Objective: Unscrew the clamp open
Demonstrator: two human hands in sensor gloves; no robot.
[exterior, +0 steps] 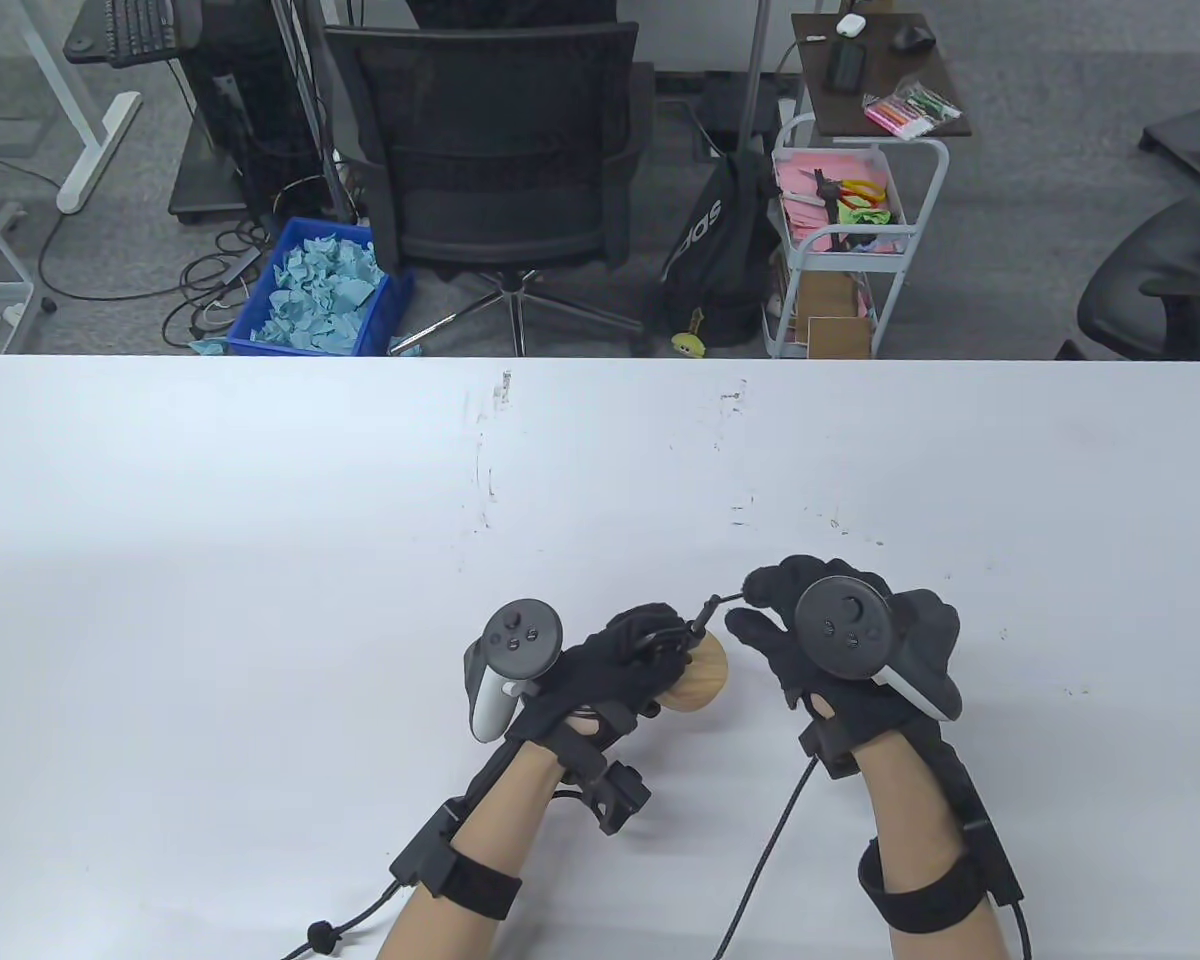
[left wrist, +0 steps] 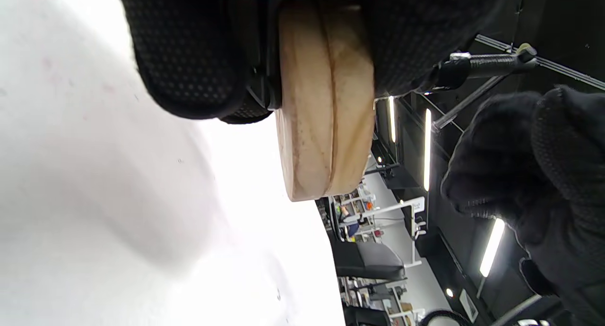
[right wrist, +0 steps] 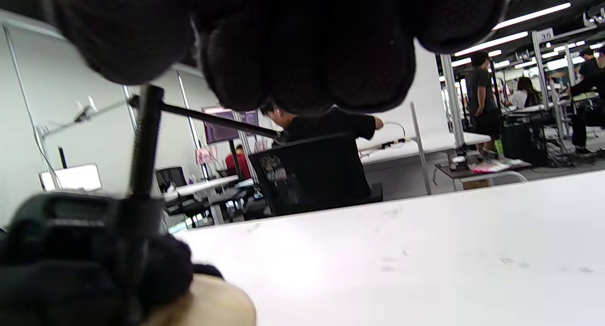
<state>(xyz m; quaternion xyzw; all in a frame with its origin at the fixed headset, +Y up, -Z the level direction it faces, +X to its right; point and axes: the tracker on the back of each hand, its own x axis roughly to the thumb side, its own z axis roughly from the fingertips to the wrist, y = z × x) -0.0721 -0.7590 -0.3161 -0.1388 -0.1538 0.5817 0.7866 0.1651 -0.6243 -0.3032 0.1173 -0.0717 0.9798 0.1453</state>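
The left hand [exterior: 632,652] is gripping the clamp [exterior: 672,640] together with a round wooden block [exterior: 697,676], its fingers wrapped closed around the clamp's black body. The block is sitting in the clamp, its pale edge showing just below and to the right of the gloved knuckles. In the left wrist view the wooden block [left wrist: 326,104] is standing on edge, pressed between the gloved fingers [left wrist: 189,56] and lifted a little off the white surface [left wrist: 94,198].

From the clamp, the threaded screw [right wrist: 144,141] is rising up and away from the block, with a thin crossbar handle [right wrist: 217,120] passing through its top. The right hand [exterior: 845,630] is just right of the clamp, and its curled fingers [exterior: 772,585] are pinching the far end of that handle. In the right wrist view the right hand's fingers [right wrist: 302,47] are bunched closed above the bar.

The clamp is near the front middle of the surface [exterior: 260,520], between the two hands.
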